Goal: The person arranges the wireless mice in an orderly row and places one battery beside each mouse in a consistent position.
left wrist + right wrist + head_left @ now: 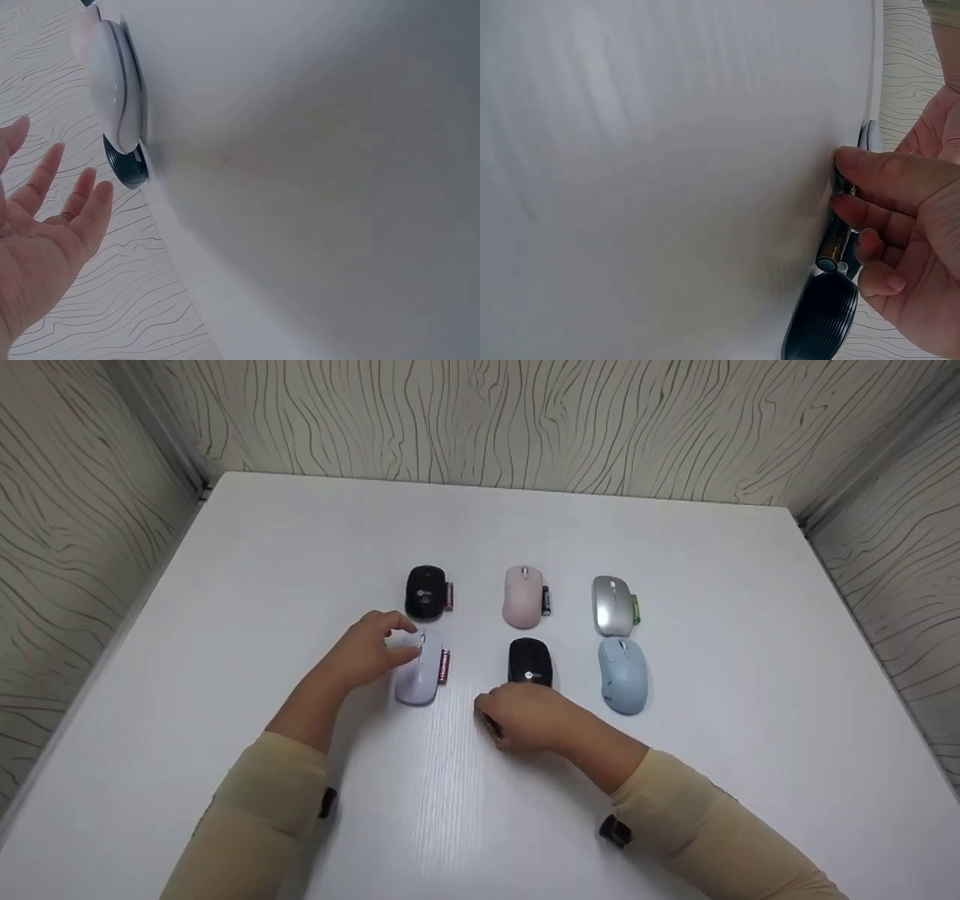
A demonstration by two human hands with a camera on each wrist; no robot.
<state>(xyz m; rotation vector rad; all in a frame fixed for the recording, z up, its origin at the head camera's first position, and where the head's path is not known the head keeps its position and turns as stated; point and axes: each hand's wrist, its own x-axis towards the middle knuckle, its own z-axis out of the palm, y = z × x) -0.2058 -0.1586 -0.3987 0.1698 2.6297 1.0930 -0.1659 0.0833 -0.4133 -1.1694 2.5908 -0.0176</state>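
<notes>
My right hand (525, 717) pinches a dark and gold battery (831, 246) between thumb and fingers, low over the table. Just beyond that hand lies a black mouse (530, 660), its near end partly covered by the hand. The left hand (371, 649) hovers at the far end of a lavender mouse (420, 675), thumb and forefinger spread apart. In the left wrist view its fingers are loosely bent and hold nothing. A red battery (445, 667) lies along the right side of the lavender mouse.
Behind stand another black mouse (426, 594) with a red battery (449, 596), a pink mouse (523, 598) with a dark battery (546, 601), and a silver mouse (613, 607) with a green battery (636, 610). A light blue mouse (624, 676) lies at right. Patterned panels (480, 420) border the white table (315, 525).
</notes>
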